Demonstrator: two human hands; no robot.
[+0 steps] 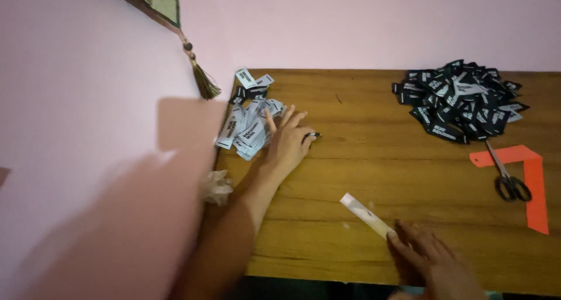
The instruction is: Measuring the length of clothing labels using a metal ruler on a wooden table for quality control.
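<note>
**Hands at the labels and the strip**

Left hand (288,141), fingers spread wide and flat, rests on the table (362,154) with its fingertips on the edge of the pale labels (248,121), a loose heap at the table's far left corner against the pink wall. Right hand (423,253) sits at the near edge, fingers partly curled, its fingertips touching the near end of a strip (365,213) that lies slanted on the wood; it pins rather than grips, as far as I can judge. It looks like sorting or gathering labels from the heap. A clean pick would call for pinching one label off without dragging its neighbours.

Well apart at the far right lies a dark pile (461,100), with scissors (507,177) on an orange card (534,186).

Hard to make out: something small and dark by the left fingers, a crumpled pale wad at the table's left edge, and the right wrist, cut off by the frame.
</note>
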